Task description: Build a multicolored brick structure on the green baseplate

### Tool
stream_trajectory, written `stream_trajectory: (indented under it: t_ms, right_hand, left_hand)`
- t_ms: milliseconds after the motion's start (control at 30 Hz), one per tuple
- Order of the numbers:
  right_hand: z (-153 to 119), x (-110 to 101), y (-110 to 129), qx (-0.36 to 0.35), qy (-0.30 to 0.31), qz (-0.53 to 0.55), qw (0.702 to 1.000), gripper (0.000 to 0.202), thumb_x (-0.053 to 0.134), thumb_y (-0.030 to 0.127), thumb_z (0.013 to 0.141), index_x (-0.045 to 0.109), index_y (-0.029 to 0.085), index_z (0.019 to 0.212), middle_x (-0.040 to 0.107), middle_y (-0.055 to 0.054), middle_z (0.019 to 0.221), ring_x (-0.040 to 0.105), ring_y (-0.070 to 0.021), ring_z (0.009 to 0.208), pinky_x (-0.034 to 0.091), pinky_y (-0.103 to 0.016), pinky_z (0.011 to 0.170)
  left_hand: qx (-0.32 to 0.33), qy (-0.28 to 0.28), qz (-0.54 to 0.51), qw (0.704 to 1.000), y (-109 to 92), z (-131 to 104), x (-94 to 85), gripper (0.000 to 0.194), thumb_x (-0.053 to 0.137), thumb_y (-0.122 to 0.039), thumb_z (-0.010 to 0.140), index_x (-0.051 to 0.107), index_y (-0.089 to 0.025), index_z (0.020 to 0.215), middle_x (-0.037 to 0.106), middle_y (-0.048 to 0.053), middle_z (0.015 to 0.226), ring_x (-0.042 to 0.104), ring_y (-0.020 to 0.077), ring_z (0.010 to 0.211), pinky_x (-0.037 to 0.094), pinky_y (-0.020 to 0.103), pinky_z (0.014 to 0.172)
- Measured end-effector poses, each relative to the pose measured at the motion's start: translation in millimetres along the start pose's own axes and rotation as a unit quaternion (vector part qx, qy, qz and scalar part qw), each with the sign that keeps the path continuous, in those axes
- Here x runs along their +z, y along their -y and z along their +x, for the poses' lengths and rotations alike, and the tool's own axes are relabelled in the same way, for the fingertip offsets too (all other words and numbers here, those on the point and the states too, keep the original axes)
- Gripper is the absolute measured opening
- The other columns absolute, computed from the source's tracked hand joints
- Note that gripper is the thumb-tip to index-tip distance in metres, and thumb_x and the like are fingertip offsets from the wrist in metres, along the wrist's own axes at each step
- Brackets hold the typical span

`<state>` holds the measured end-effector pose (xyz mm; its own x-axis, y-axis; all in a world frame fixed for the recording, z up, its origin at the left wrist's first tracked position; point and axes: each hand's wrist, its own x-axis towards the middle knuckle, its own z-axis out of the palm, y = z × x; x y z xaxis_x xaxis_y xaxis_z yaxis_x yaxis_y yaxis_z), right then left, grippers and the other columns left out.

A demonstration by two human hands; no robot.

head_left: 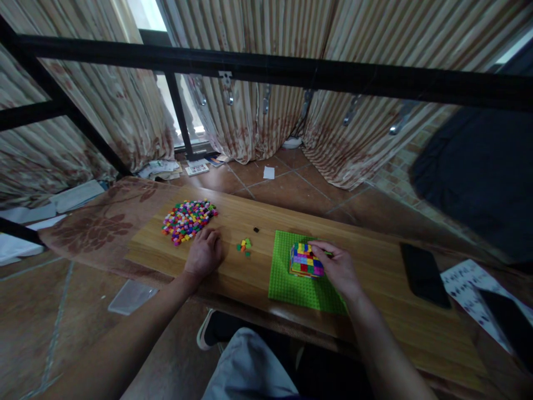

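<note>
Tabletop (241,278), near left edge: unbuilt bricks (187,220) by curled left hand (205,253); right hand (338,269) touches built-up block (303,261), grip unclear.

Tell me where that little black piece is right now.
Near the middle of the head view, the little black piece lies on the wooden table, just beyond the small brick cluster and left of the green baseplate.

This looks like a room in a home: long patterned curtains (258,28) hang at twelve o'clock, a bright window (149,14) shows at eleven, books (196,169) lie at ten, a flowered cloth (97,225) at nine, and brown floor tiles (33,311) at eight.
</note>
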<state>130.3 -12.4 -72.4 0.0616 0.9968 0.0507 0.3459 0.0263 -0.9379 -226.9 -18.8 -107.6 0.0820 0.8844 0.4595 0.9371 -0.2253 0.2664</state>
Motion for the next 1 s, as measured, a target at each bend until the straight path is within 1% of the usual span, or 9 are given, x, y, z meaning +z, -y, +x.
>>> stream_trajectory:
  t_ms: [100, 267, 433, 600, 767, 900, 1000]
  right_hand:
    - [-0.2, 3.7, 1.4, 0.02, -0.009, 0.01, 1.0, 0.035, 0.066, 0.052, 0.072, 0.075, 0.022, 0.088, 0.073, -0.006, 0.096, 0.065, -0.0222, 0.09, 0.05, -0.038, 0.082]
    - [1.9, 2.6, 3.7, 0.05, 0.005, 0.025, 0.998, 0.034, 0.07, 0.051, 0.069, 0.075, 0.022, 0.085, 0.074, -0.005, 0.092, 0.066, -0.0213, 0.086, 0.05, -0.036, 0.08]
    - [5.3, -0.2, 4.2, 0.057, 0.02, 0.016, 0.998, 0.034, 0.071, 0.051, 0.068, 0.076, 0.022, 0.084, 0.074, -0.005, 0.088, 0.066, -0.021, 0.082, 0.05, -0.036, 0.079]
    - [6.3, 0.6, 3.8, 0.062, 0.02, 0.024, 0.998, 0.035, 0.072, 0.052, 0.066, 0.076, 0.021, 0.082, 0.074, -0.005, 0.087, 0.066, -0.0213, 0.081, 0.05, -0.037, 0.079]
    - [8.9, 0.6, 5.1, 0.078, 0.035, 0.035, 0.996, 0.036, 0.071, 0.052, 0.064, 0.075, 0.021, 0.081, 0.074, -0.005, 0.081, 0.067, -0.0201, 0.074, 0.051, -0.035, 0.072]
    - [14.0, -0.8, 9.2, 0.092, 0.048, 0.033, 0.994, 0.033, 0.073, 0.049, 0.06, 0.075, 0.02, 0.076, 0.074, -0.005, 0.076, 0.066, -0.0204, 0.069, 0.051, -0.035, 0.068]
    - [18.9, -2.4, 13.4, 0.1, 0.062, 0.024, 0.993, 0.027, 0.073, 0.044, 0.059, 0.075, 0.021, 0.073, 0.073, -0.006, 0.074, 0.066, -0.0202, 0.067, 0.051, -0.035, 0.068]
  left_hand:
    - [-0.001, 0.0, -0.001, 1.0, -0.4, 0.0, 0.0, 0.019, 0.045, -0.021, 0.087, 0.059, -0.018, 0.099, 0.06, 0.012, 0.102, 0.056, 0.0264, 0.099, 0.049, 0.042, 0.089]
    - [0.0, 0.001, 0.001, 1.0, 0.0, -0.2, 0.9, 0.019, 0.044, -0.021, 0.087, 0.06, -0.017, 0.098, 0.059, 0.012, 0.102, 0.056, 0.026, 0.1, 0.049, 0.041, 0.09]
    - [0.0, 0.006, 0.006, 1.0, 1.3, -1.1, 2.6, 0.02, 0.044, -0.02, 0.088, 0.059, -0.017, 0.099, 0.059, 0.012, 0.104, 0.055, 0.0263, 0.101, 0.048, 0.042, 0.091]
    - [0.0, 0.005, 0.007, 1.0, 0.1, -1.3, 2.4, 0.019, 0.044, -0.02, 0.088, 0.059, -0.018, 0.099, 0.059, 0.012, 0.102, 0.055, 0.0263, 0.1, 0.048, 0.042, 0.092]
    - [0.003, -0.002, 0.008, 1.0, -2.0, -0.7, 1.0, 0.019, 0.043, -0.019, 0.088, 0.059, -0.017, 0.097, 0.059, 0.012, 0.102, 0.054, 0.0267, 0.1, 0.048, 0.043, 0.092]
    - [0.007, -0.006, 0.002, 1.0, -2.9, -0.3, 0.5, 0.018, 0.043, -0.019, 0.088, 0.059, -0.017, 0.096, 0.06, 0.012, 0.101, 0.055, 0.0263, 0.099, 0.048, 0.043, 0.092]
    - [0.007, -0.01, -0.002, 1.0, -3.2, -0.3, 0.4, 0.017, 0.043, -0.02, 0.088, 0.058, -0.018, 0.096, 0.06, 0.012, 0.1, 0.055, 0.0262, 0.098, 0.048, 0.043, 0.091]
